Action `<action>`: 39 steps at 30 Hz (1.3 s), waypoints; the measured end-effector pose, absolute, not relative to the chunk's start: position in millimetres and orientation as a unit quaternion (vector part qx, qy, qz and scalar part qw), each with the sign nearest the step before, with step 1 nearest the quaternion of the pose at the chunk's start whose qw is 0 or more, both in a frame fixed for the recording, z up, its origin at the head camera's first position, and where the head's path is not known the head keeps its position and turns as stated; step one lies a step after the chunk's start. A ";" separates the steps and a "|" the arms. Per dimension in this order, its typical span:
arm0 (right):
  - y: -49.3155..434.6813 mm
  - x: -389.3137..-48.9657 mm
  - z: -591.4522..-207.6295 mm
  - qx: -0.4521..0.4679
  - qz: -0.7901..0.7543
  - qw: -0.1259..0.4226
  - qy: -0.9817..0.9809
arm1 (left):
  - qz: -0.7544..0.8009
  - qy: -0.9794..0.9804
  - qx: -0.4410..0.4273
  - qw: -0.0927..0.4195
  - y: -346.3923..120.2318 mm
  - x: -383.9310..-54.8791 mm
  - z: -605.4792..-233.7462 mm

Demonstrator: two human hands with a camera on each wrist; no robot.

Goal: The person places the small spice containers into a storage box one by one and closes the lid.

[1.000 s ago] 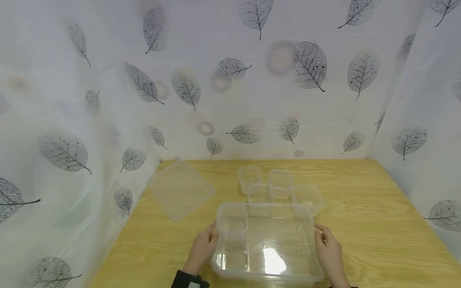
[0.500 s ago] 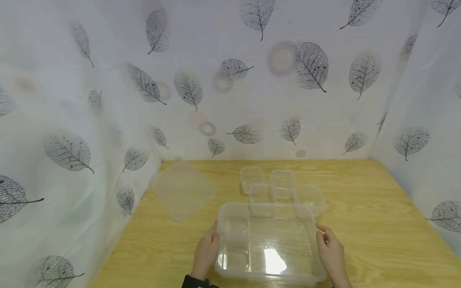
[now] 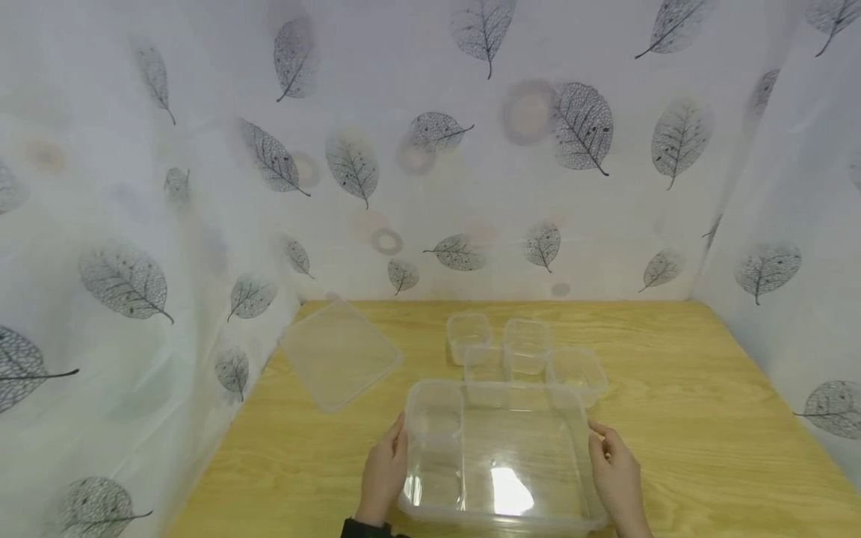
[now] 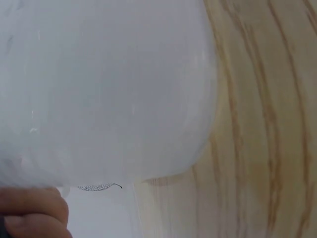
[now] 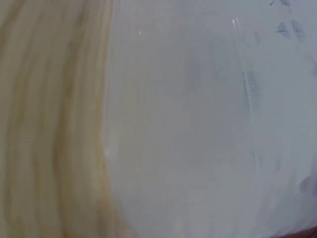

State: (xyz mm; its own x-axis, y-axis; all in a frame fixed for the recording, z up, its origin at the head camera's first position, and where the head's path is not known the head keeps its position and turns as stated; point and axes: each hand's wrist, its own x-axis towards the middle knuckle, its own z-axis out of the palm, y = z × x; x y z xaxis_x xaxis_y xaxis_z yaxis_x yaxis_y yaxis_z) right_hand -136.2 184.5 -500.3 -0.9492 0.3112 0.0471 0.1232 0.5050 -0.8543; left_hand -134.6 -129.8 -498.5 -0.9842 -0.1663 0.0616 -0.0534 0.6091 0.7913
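Note:
A large clear plastic container (image 3: 525, 448) with an inner divider stands at the table's front, its open top facing up. Along its left side, my left hand (image 3: 385, 474) grips the rim and wall. On the opposite side my right hand (image 3: 617, 474) holds the rim with bent fingers. The container's wall (image 4: 109, 89) fills much of the left wrist view, with the left fingers (image 4: 34, 213) at the lower corner. In the right wrist view the opposite wall (image 5: 183, 129) is close up, and the right hand is nearly out of sight.
Several small clear tubs, among them one at the back left (image 3: 468, 336), one at the back right (image 3: 528, 345) and one at the right (image 3: 578, 373), stand behind the container. A flat translucent lid (image 3: 339, 355) lies at the table's (image 3: 706, 418) left. Leaf-patterned curtains (image 3: 498, 187) enclose it.
The left hand and wrist have shifted slightly, the wrist turning more upright beside the container. The view has moved a little. Both hands keep their hold, and the tubs and lid stay in place.

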 end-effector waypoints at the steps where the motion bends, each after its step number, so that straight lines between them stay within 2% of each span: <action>1: 184.4 -136.1 -500.5 -0.126 0.483 0.096 -0.861 | -0.437 -0.895 0.061 0.065 -130.0 -134.8 -499.5; 8: 182.6 -137.2 -501.3 -0.137 0.489 0.080 -0.858 | -0.431 -0.897 0.077 0.057 -129.0 -134.4 -500.0; 19: 181.3 -142.2 -502.0 -0.127 0.495 0.070 -0.857 | -0.431 -0.894 0.099 0.071 -130.9 -132.9 -502.1; 39: 188.1 -140.0 -499.9 -0.140 0.501 0.070 -0.851 | -0.480 -0.871 0.077 0.067 -126.1 -135.4 -500.9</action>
